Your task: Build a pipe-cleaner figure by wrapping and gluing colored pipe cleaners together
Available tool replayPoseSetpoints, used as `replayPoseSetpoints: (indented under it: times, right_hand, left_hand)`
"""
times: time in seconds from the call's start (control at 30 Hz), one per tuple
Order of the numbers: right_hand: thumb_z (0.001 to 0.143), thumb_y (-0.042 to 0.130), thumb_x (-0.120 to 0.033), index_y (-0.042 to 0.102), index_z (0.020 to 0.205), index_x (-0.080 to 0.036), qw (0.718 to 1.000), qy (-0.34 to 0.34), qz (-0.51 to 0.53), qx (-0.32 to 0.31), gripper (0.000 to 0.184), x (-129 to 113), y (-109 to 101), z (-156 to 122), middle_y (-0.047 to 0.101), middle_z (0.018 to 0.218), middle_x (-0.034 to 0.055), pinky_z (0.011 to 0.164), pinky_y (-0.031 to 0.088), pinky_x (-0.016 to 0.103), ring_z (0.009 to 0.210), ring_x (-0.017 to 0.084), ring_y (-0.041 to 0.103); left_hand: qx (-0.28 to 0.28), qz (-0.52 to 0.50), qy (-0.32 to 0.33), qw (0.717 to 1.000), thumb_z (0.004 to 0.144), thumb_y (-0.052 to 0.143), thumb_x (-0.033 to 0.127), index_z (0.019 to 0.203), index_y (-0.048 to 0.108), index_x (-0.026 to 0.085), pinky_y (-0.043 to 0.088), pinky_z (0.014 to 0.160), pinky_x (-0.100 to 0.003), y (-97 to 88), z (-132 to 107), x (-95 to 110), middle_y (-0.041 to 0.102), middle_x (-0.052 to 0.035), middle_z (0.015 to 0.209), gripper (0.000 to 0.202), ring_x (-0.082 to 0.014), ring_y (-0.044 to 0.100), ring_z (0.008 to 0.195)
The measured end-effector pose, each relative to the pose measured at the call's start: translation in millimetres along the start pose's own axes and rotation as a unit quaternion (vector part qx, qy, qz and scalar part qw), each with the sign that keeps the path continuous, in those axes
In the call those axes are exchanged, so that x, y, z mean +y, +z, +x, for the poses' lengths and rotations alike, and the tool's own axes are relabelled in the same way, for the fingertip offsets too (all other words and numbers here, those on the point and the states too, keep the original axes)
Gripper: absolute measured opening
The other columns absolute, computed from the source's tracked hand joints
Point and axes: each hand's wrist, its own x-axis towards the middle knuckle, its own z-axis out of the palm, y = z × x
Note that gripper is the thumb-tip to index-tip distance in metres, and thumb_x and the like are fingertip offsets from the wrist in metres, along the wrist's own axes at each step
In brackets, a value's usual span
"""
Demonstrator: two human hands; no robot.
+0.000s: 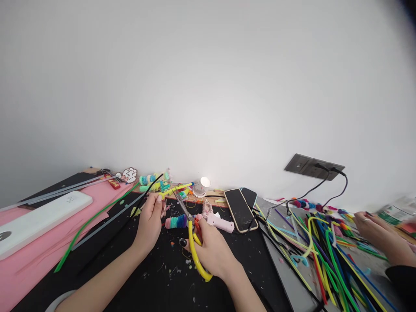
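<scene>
My left hand [150, 220] is closed in a pinch on a yellow pipe cleaner [177, 188] that sticks out to the right; a black pipe cleaner [147, 190] also runs past its fingers. My right hand [211, 247] grips yellow-handled scissors [194, 247], their blades [182, 203] pointing up-left toward the yellow pipe cleaner. Between the hands lies a fuzzy roll of pink, teal and purple [176, 222] on the black mat [156, 277].
A pink glue gun [217, 221] and two phones [242, 207] lie behind my right hand. A heap of coloured pipe cleaners [328, 251] fills the right side, where another person's hand [380, 234] rests. A white case [39, 219] sits on pink sheet at left.
</scene>
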Motion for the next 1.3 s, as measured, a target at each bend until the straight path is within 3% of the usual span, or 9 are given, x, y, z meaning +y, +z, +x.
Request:
replayPoseSetpoints:
  times: [0.13,0.27,0.6,1.0,1.3]
  right_hand:
    - [0.077,0.059,-0.035,0.044,0.077,-0.021,0.999,0.005,-0.034,0.011,0.020,1,1,1,0.053,0.070,-0.0004,0.054,0.024,0.025,0.059,0.015,0.043]
    - [0.076,0.061,-0.036,0.045,0.077,-0.021,0.999,-0.007,-0.039,0.010,0.021,3,2,0,0.052,0.068,-0.0010,0.052,0.022,0.025,0.056,0.014,0.041]
    - [0.079,0.054,-0.032,0.046,0.083,-0.022,0.997,-0.024,-0.074,0.013,0.014,4,10,0,0.053,0.069,-0.0007,0.053,0.023,0.025,0.057,0.015,0.043]
    - [0.081,0.050,-0.031,0.046,0.088,-0.020,0.993,-0.029,-0.114,0.030,0.014,0,13,1,0.056,0.072,0.0010,0.054,0.024,0.026,0.061,0.018,0.049]
    - [0.082,0.049,-0.030,0.048,0.087,-0.019,0.990,-0.020,-0.138,0.033,0.013,-3,15,2,0.058,0.073,0.0029,0.055,0.024,0.026,0.064,0.019,0.053]
  left_hand:
    - [0.004,-0.016,0.001,1.000,0.094,0.036,0.039,0.074,0.041,0.023,0.034,0.054,-0.025,0.6,0,-1,0.038,0.0043,0.066,0.027,-0.0131,0.039,0.058]
    - [0.026,-0.021,-0.004,0.999,0.094,0.035,0.039,0.074,0.042,0.023,0.034,0.052,-0.025,0.5,1,-2,0.039,0.0043,0.065,0.026,-0.0132,0.039,0.056]
    - [-0.092,-0.055,-0.045,0.993,0.093,0.037,0.044,0.070,0.039,0.023,0.034,0.049,-0.026,12.4,-14,0,0.036,0.0046,0.063,0.030,-0.0131,0.036,0.053]
    - [-0.081,-0.063,-0.036,0.994,0.091,0.041,0.043,0.071,0.044,0.023,0.033,0.050,-0.027,15.5,-18,1,0.039,0.0034,0.063,0.028,-0.0140,0.036,0.055]
    - [-0.075,-0.080,-0.065,0.992,0.090,0.042,0.044,0.069,0.044,0.024,0.032,0.050,-0.027,16.4,-20,-4,0.039,0.0039,0.061,0.029,-0.0147,0.037,0.053]
